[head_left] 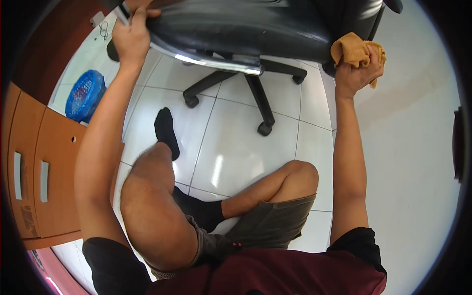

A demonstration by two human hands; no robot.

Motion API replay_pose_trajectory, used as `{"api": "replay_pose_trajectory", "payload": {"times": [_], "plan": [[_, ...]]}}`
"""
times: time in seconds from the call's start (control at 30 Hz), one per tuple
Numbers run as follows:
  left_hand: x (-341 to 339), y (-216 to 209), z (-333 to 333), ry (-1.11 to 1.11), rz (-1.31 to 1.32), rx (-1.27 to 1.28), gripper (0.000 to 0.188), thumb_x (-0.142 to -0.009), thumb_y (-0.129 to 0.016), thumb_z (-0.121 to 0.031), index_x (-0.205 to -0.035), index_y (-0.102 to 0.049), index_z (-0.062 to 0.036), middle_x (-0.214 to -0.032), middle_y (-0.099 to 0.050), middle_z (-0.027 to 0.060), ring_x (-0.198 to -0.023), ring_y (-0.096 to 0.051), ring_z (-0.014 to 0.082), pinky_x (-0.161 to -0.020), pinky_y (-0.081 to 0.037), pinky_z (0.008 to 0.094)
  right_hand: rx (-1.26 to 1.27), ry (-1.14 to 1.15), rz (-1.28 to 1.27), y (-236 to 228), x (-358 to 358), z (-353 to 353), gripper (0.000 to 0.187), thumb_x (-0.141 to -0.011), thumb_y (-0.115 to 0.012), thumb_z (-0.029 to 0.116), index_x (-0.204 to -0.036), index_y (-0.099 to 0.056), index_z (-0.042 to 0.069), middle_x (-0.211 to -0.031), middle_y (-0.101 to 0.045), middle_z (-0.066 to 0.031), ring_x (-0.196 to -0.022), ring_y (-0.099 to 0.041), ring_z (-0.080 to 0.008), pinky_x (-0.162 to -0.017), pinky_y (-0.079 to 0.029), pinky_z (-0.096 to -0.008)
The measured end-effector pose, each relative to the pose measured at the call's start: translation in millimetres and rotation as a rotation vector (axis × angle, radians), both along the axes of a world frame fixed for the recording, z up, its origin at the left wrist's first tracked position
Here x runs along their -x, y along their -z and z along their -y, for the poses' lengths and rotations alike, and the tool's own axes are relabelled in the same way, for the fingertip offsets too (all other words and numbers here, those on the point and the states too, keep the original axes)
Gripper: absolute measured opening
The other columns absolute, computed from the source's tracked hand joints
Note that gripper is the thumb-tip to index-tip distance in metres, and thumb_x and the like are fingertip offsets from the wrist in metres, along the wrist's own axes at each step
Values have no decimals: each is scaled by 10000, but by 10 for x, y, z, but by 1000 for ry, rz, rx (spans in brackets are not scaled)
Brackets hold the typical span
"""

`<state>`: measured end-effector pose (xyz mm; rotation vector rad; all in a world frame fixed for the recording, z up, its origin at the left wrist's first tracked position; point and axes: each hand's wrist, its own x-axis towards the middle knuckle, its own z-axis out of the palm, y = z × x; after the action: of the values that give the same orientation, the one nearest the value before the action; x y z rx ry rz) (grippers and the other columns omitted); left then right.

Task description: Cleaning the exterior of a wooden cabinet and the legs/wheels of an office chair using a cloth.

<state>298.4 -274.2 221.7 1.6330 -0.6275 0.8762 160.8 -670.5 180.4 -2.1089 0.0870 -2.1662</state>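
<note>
The chair (pixel 236 32) stands at 12 o'clock on the tiled floor (pixel 246 157), its black cushion running long from 9 toward 3 o'clock, its castors below. The left hand (pixel 130 42), toward 10 or 11 o'clock, grips the cushion's left end beside the metal frame; its fingers curl in over the edge, though what their tips press on is hard to tell.

The right hand (pixel 358 76), between 1 and 2 o'clock, pinches the bunched orange cloth (pixel 351 49), fingers folded round it, with loose folds spilling past on both sides. The cloth lies at the chair's right end, toward 10 o'clock from the right wrist, overlapping the black edge in view; whether it touches cannot be told. The right hand is the nearer to that end, and the left well apart from it.
</note>
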Motion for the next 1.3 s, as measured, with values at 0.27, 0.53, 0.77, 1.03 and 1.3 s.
{"api": "replay_pose_trajectory", "payload": {"times": [0.27,0.53,0.77,1.03,1.3], "plan": [[189,-112,371,79,-124,-57,273,-812,-573,-251,-917,-538,-1,-819,-624,128,-776,-606,257,-716,-452,327,-254,-10,-172,569,24,-81,151,-771,-601,76,-881,-585,-26,-842,-596,-126,-789,-569,-233,-725,-438,-352],[449,-56,443,379,-108,-494,390,-780,-582,-313,-1005,-537,3,-991,-579,248,-983,-538,355,-834,-416,405,-500,-109,-877,2815,-121,-518,359,-734,-572,71,-1084,-530,4,-1075,-531,-204,-1009,-506,-360,-866,-420,-383],[620,59,-204,-405,-458,-990,674,-807,-568,-451,-1300,-388,-28,-1365,-291,256,-1289,-243,392,-1051,-233,423,-270,-361,-848,2369,-771,-415,453,-699,-561,-9,-1144,-484,29,-1045,-565,-176,-963,-557,-330,-853,-455,-402],[550,666,-356,207,-608,-494,882,-819,-556,-473,-1402,-56,-40,-1364,-271,275,-1291,-253,367,-1061,-221,402,-1105,-1283,-346,1264,-1165,-1131,341,-800,-528,121,-1139,-512,92,-1075,-578,-59,-942,-563,-200,-815,-460,-336],[649,604,-290,373,-735,-321,926,-814,-573,-456,-1402,15,-48,-1360,-296,254,-1277,-271,386,-1059,-228,379,-13,-394,-973,824,-945,-1144,261,-817,-517,281,-935,-624,74,-941,-628,-61,-949,-562,-198,-826,-417,-308]]}}
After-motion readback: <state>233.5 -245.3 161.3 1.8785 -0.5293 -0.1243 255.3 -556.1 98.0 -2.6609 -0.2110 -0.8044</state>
